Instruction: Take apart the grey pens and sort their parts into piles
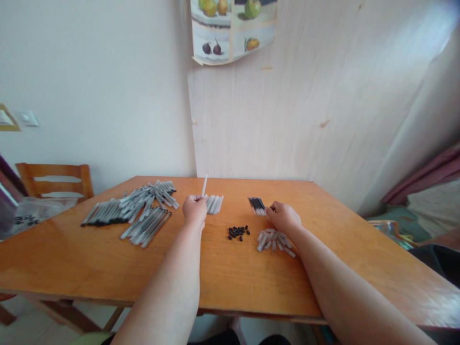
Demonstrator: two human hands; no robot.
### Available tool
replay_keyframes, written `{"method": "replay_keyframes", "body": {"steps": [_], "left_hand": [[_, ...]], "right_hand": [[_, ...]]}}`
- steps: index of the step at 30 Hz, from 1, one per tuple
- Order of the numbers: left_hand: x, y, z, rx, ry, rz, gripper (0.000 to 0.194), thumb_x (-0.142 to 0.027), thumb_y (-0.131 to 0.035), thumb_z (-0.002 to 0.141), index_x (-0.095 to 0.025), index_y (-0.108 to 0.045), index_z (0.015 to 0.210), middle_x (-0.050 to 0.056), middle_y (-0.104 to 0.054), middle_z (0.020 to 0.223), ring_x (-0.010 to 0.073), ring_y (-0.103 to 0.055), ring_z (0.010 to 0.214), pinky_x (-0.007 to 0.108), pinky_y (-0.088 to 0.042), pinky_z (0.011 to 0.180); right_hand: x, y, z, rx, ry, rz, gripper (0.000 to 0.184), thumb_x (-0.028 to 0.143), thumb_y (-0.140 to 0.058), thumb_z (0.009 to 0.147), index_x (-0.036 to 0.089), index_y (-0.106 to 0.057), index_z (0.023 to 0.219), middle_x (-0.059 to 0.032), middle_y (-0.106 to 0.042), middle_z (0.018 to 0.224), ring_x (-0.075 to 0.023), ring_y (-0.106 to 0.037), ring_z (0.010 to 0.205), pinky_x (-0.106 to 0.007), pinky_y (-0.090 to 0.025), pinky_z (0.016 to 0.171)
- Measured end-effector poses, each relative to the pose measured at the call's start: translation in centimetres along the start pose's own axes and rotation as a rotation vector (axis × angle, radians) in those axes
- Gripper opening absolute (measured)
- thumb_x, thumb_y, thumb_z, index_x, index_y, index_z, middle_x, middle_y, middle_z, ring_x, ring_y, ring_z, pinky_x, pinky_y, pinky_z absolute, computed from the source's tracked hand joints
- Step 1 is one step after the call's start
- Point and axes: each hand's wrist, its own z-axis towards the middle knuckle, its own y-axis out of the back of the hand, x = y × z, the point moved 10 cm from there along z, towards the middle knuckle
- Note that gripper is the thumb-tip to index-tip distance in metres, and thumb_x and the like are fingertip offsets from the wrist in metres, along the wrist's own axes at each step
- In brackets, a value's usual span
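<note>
Left hand (194,209) pinches pale tube (204,187) low, likely leaving upper end free. Right hand (284,217) curls beside dark rods (256,205), aligned seemingly for easy reach; cannot tell its grip.

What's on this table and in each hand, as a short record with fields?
Left hand: holds a pale tube, pointing up
Right hand: at the right side of a row of dark rods; grip unclear
Beside left hand: row of pale tubes
Nearer the person: small black pieces, short pale pieces
Table, left: dark-ended tubes in piles
Behind: wooden chair, fruit pictures
</note>
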Motion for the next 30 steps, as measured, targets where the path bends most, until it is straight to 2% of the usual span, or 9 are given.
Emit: {"method": "replay_keyframes", "body": {"steps": [6,11,16,30], "left_hand": [[0.7,0.9,0.8,-0.016,-0.084,0.223,0.021,-0.033,-0.060,0.078,-0.019,-0.071,0.090,0.008,-0.073,0.088,0.0219,-0.067,0.082,0.030,-0.048,0.071],[1.8,1.2,1.1,-0.004,-0.053,0.413,0.026,-0.041,-0.056,0.081,-0.025,-0.073,0.093,0.009,-0.074,0.096,0.0258,-0.066,0.087,0.033,-0.047,0.071],[1.6,1.6,0.4,0.009,-0.036,0.578,0.029,-0.045,-0.054,0.081,-0.029,-0.075,0.094,0.011,-0.073,0.100,0.0309,-0.065,0.094,0.039,-0.046,0.073],[0.4,1.5,-0.7,0.066,-0.045,0.652,0.034,-0.046,-0.055,0.080,-0.029,-0.076,0.100,0.016,-0.071,0.106,0.0351,-0.063,0.102,0.043,-0.046,0.077]], "right_hand": [[0.1,0.5,-0.1,-0.021,-0.010,0.003,0.040,0.048,-0.038,0.090,0.023,-0.069,0.090,-0.0099,-0.071,0.091,-0.0215,-0.063,0.082,-0.027,-0.033,0.058],[0.2,0.6,-0.3,-0.021,-0.010,0.031,0.039,0.048,-0.040,0.090,0.022,-0.070,0.091,-0.0101,-0.071,0.090,-0.0207,-0.062,0.081,-0.026,-0.031,0.057],[0.3,0.6,-0.2,-0.030,0.003,0.049,0.038,0.047,-0.040,0.090,0.022,-0.069,0.090,-0.0099,-0.071,0.089,-0.0200,-0.062,0.080,-0.026,-0.030,0.057],[0.5,0.9,-0.3,-0.029,0.000,0.042,0.039,0.047,-0.041,0.092,0.021,-0.069,0.090,-0.0100,-0.072,0.088,-0.0200,-0.064,0.081,-0.026,-0.031,0.057]]}}
